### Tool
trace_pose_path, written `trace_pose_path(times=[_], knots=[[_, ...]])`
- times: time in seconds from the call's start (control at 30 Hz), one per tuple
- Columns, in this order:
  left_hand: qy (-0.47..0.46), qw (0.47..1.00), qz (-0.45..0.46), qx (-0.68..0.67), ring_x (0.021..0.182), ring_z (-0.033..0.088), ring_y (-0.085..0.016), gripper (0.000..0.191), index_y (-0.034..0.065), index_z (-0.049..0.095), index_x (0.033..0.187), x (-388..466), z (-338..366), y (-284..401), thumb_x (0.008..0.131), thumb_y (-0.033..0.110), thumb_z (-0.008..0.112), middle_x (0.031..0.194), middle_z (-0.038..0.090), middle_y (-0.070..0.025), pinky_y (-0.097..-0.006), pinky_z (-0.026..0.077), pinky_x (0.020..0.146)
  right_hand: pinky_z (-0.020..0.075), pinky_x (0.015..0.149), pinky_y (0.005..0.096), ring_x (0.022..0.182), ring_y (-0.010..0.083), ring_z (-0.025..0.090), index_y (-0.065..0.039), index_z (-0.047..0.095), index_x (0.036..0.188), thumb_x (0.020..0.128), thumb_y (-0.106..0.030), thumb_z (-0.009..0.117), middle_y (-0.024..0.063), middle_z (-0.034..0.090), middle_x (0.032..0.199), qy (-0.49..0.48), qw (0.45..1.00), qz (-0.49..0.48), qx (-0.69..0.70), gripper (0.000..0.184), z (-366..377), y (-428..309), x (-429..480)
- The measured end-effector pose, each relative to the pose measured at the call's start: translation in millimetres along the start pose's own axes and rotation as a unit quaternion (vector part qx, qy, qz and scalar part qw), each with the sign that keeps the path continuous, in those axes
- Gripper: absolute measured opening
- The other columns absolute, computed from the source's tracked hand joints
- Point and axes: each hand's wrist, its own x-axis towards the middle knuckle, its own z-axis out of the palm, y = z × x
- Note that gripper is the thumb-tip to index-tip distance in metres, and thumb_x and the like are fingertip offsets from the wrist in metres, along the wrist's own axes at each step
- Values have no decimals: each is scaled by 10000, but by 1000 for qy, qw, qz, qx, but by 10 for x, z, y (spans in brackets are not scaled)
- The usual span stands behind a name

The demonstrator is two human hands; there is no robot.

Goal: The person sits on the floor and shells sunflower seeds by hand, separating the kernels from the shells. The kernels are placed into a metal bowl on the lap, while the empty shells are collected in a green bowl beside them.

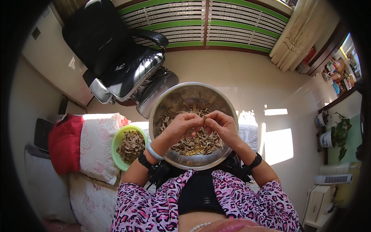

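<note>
A wide stainless steel bowl (194, 167) holds dried bean pods (189, 145), with loose yellow soybeans (197, 151) gathered near its lower edge. Over the bowl's middle, my left hand (184, 126) and my right hand (221, 125) meet at the fingertips. Both pinch something small, which looks like a bean pod, mostly hidden by the fingers. To the left of the bowl, a light green plastic basin (114, 149) is filled with dry, brown pod husks (132, 146).
A black office chair (116, 58) stands beyond the bowl on the left. A bed with a patterned quilt (92, 200) and a red cloth (66, 143) lies to the left. Potted plants (342, 133) and a white cabinet (316, 206) are at the right.
</note>
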Motion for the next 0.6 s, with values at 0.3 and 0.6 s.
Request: trace_pose_path(times=[0.3,0.6], knots=[[-103,988,-25,-110,611,579,-56,167,73,664,968,-2,-13,-75,1053,215,652,827,637,-7,-166,426,516,541,637,223,710,61,649,-8,634,1030,1061,-157,665,12,689,837,-45,999,-9,8,155,-43,-84,-28],[66,981,106,146,620,645,-56,178,33,711,1012,17,87,-111,1026,210,715,790,696,-6,-186,436,508,486,580,289,640,111,608,-7,617,873,955,-103,707,57,653,755,79,956,-68,-275,155,84,10,-18]])
